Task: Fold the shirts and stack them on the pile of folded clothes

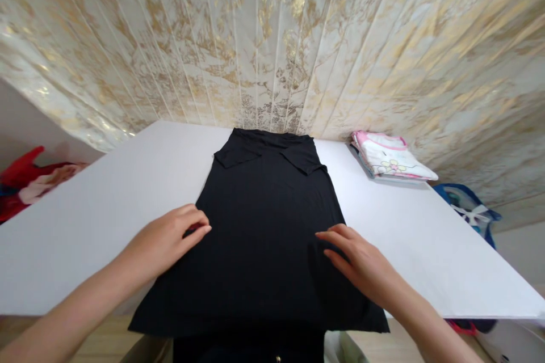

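Observation:
A black long-sleeved shirt (268, 227) lies spread flat on the white table, its neck end at the far side and its hem hanging over the near edge. Both sleeves are folded inward across its upper part. Over the shirt's left edge is my left hand (179, 232), fingers loosely curled and thumb slightly apart, with no cloth visibly gripped. My right hand (357, 261) hovers just above the right side of the shirt, casting a shadow on it. Its thumb and fingers are apart and nothing is between them.
A stack of folded clothes (389, 156), a white and pink top uppermost, sits at the table's (409, 232) back right. Red and pink clothes (38, 178) lie beyond the left edge. Past the right edge is a blue mesh container (472, 210). A gold-patterned curtain (272, 39) hangs behind.

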The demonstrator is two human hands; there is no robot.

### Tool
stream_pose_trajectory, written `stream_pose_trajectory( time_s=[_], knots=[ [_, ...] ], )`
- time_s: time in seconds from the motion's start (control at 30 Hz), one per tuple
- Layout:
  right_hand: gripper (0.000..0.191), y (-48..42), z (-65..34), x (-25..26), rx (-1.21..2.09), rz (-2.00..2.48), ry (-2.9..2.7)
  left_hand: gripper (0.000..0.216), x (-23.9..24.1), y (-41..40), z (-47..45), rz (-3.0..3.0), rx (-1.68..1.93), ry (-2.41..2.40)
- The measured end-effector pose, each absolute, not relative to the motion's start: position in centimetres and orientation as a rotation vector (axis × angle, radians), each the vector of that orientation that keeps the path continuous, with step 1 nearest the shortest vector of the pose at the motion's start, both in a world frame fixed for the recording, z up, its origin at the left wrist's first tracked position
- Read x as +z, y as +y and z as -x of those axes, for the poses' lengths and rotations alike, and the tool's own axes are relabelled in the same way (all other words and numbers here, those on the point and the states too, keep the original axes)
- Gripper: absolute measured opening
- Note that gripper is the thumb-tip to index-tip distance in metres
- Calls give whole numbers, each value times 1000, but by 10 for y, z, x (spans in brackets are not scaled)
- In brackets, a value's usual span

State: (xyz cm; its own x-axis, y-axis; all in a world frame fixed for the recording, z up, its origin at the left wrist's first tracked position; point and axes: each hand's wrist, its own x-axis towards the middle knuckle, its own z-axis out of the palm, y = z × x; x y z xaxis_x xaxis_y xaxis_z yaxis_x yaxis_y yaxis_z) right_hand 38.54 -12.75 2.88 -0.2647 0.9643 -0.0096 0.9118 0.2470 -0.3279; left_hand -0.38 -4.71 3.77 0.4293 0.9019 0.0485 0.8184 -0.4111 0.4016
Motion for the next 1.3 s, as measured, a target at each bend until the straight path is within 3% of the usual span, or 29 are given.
stream_pose_trajectory(
  time_s=[0.27,0.63,0.83,1.07,1.3],
  knots=[
    [12,-127,-355,12,305,1767,-2435,21,-1,-71,-37,-2377,330,1431],
    [12,-142,-356,29,561,1764,-2460,25,25,-82,-31,-2312,41,1387],
    [22,-108,-359,25,301,1844,-2370,28,19,-23,-47,-2512,404,1429],
    [24,-60,-371,26,243,1953,-2273,33,15,51,-56,-2624,524,1568],
    [38,63,-381,21,47,2038,-2078,33,8,163,-83,-2554,530,1838]
  ],
)
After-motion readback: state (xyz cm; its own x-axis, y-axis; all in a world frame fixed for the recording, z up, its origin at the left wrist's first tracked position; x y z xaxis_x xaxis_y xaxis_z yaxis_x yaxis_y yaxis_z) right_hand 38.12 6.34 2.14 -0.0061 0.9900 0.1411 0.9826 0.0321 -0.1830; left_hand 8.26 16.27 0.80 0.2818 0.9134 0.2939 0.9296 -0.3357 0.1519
